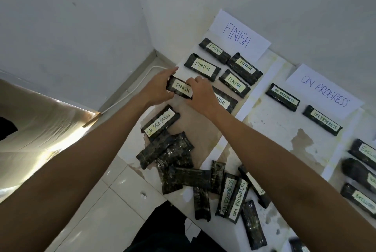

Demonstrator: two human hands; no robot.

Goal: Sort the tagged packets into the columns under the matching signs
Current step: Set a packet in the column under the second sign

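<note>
Forearms [61,170] — FINISH packet [181,88] between left hand [159,88], right hand [201,96]

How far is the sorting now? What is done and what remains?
Done: five packets lie under the FINISH sign, two under the ON PROGRESS sign. In hand: the left hand and right hand hold a FINISH packet by that column. Left: the loose pile nearer the person, some tagged ON PROGRESS.

Single head-worn wide-angle view, looking forward-down at floor [114,200], close, tilted toward wall corner [146,17].
</note>
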